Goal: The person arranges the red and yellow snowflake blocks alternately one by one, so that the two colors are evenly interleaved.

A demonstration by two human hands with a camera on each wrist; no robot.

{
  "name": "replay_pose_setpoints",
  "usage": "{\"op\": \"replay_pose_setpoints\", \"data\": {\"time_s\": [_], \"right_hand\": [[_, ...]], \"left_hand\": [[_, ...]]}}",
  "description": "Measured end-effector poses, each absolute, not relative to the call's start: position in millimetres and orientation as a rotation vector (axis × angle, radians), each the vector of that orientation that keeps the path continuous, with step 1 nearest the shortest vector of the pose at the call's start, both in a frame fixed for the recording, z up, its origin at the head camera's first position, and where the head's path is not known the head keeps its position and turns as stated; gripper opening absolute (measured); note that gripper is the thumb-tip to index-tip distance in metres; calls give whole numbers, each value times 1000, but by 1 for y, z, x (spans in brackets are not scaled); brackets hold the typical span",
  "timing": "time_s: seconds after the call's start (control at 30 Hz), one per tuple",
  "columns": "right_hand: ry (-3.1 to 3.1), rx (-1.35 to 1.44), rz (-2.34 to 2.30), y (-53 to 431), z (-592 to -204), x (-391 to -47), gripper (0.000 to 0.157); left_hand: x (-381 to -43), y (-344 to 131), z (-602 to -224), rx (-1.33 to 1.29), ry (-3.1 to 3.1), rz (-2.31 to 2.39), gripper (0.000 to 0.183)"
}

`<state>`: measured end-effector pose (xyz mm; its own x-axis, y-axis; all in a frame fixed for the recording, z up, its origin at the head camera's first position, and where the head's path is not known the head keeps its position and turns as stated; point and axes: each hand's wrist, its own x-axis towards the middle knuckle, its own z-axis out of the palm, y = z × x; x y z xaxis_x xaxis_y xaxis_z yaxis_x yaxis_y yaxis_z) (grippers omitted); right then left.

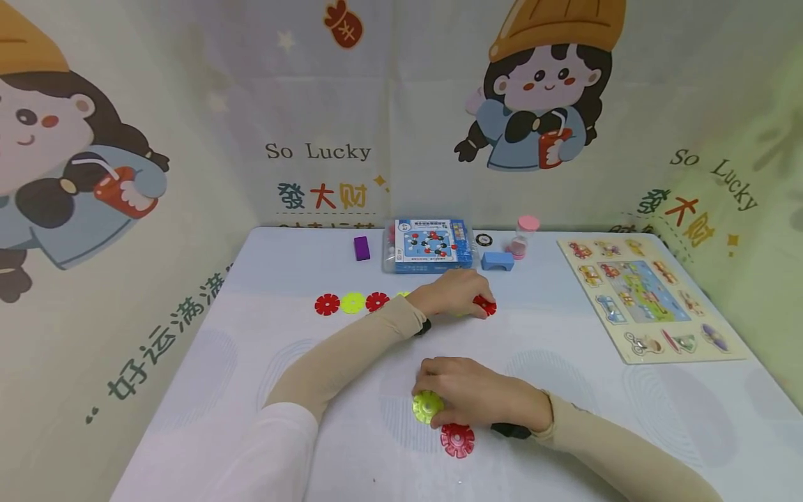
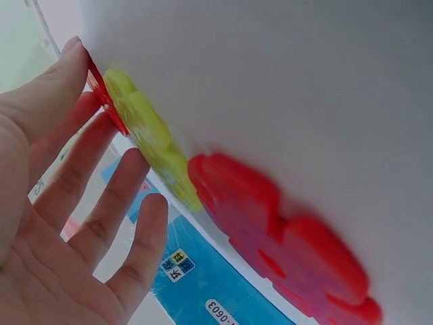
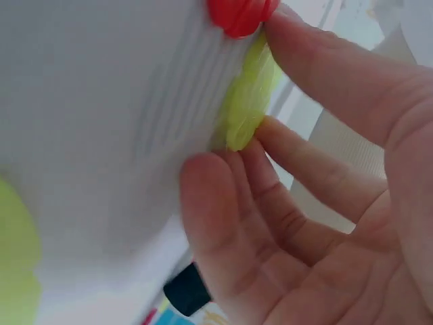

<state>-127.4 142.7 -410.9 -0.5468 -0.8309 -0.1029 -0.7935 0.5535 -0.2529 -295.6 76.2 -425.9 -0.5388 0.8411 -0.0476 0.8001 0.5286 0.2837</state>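
Observation:
At the far end of a row of notched flower-shaped discs, my left hand (image 1: 456, 293) pinches a red disc (image 1: 486, 305) between thumb and index finger. The left wrist view shows that red disc (image 2: 107, 98) edge-on beside a yellow disc (image 2: 152, 135) and another red disc (image 2: 277, 230). Closer to me, my right hand (image 1: 479, 392) pinches a yellow-green disc (image 1: 428, 406) by its edges, low over the table. A loose red disc (image 1: 457, 440) lies just below that hand. My left hand and sleeve hide part of the row.
Along the back stand a purple block (image 1: 362, 248), a boxed molecule set (image 1: 429, 245), a black ring (image 1: 484, 240), a blue arch block (image 1: 498, 261) and a pink-capped sand timer (image 1: 522, 238). A picture puzzle board (image 1: 649, 293) lies at right. Curtains border the table.

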Motion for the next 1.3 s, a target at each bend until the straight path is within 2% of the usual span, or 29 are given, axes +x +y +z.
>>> {"op": "replay_pose_setpoints", "data": {"time_s": [0.27,0.63,0.97,1.1,1.3], "right_hand": [[2576,-1530,-321,141,-413,-122,28],[2478,-1538,-340,143,-411,-122,32],[2565,-1525,-297,145,-408,-126,28],[2660,-1362,-360,167,-401,-140,29],[2895,-1111,-510,240,-398,-191,31]], "left_hand": [[-294,77,-422,1383,2598,312,35],[-294,78,-423,1362,2590,315,38],[-294,76,-418,1390,2610,292,37],[-293,77,-418,1415,2602,290,35],[-293,79,-420,1414,2602,291,31]]}}
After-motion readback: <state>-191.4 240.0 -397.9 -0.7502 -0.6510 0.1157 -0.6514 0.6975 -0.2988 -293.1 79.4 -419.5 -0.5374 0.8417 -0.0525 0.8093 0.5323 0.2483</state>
